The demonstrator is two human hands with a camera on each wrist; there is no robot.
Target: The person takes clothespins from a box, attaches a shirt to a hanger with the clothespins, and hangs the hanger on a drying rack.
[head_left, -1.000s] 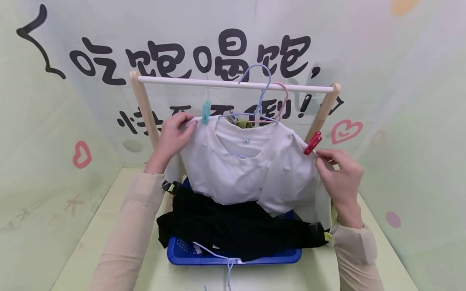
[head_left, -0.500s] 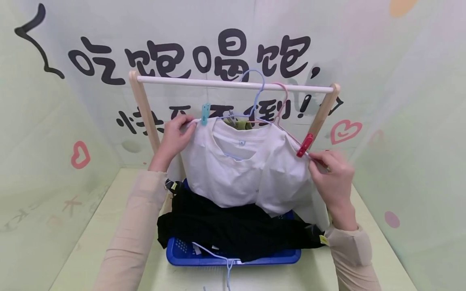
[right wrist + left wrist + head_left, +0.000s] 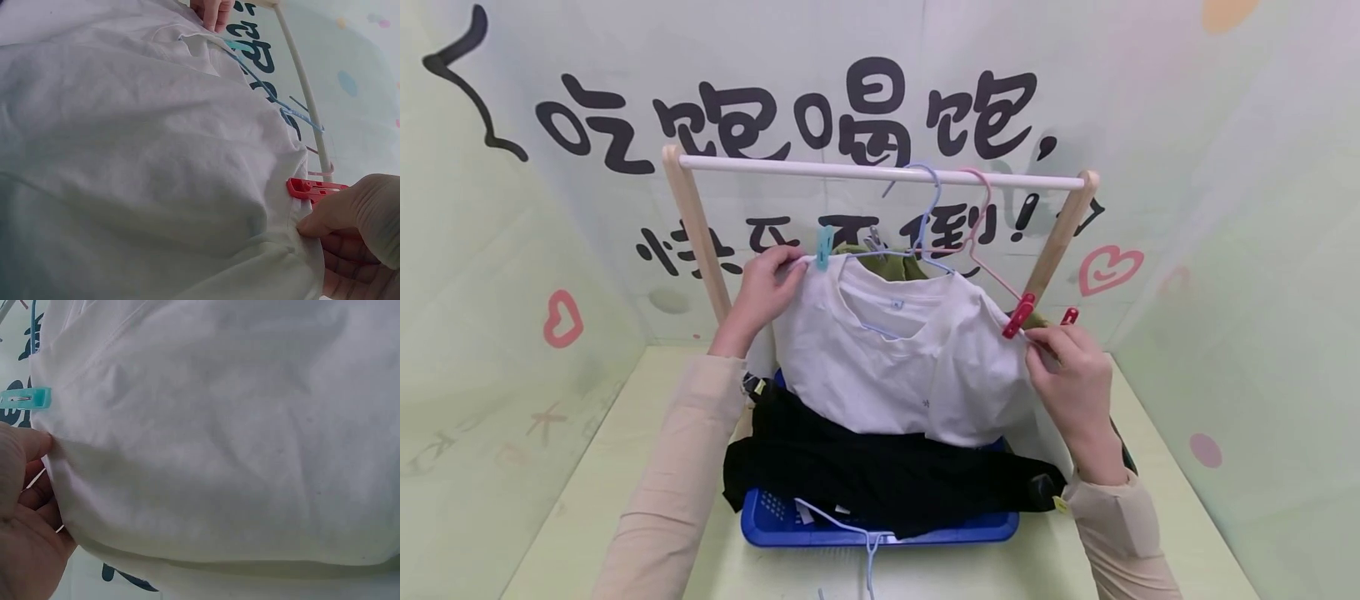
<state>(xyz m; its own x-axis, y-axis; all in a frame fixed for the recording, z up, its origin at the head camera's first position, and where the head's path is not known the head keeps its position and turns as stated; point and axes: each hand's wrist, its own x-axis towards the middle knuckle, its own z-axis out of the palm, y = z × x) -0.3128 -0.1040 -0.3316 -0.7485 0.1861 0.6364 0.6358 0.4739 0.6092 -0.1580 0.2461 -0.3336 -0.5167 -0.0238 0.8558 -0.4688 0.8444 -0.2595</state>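
A white T-shirt [image 3: 880, 375] hangs on a blue wire hanger [image 3: 937, 196], whose hook is over the white rail [image 3: 775, 168] of a small rack. At one shoulder a teal clothespin [image 3: 824, 247] clips the shirt, and at the other a red clothespin [image 3: 1019, 315]. My left hand [image 3: 762, 292] pinches the shirt's shoulder just outside the teal clothespin. Beside the red one, my right hand [image 3: 1075, 387] pinches the opposite shoulder between thumb and fingers. In the right wrist view the hook [image 3: 317, 127] meets the rail.
Behind the shirt, a pink hanger [image 3: 987, 204] on the rail carries an olive garment [image 3: 891, 265] with a grey clip [image 3: 873, 239] and another red clothespin [image 3: 1070, 316]. Below, a black garment [image 3: 880, 475] covers a blue basket [image 3: 955, 533]. Another hanger [image 3: 870, 562] sticks out in front.
The blue hanger's hook has come down onto the rail, and the shirt has dropped slightly. My right hand has shifted left with its shoulder of the shirt; the left hand has lowered a little.
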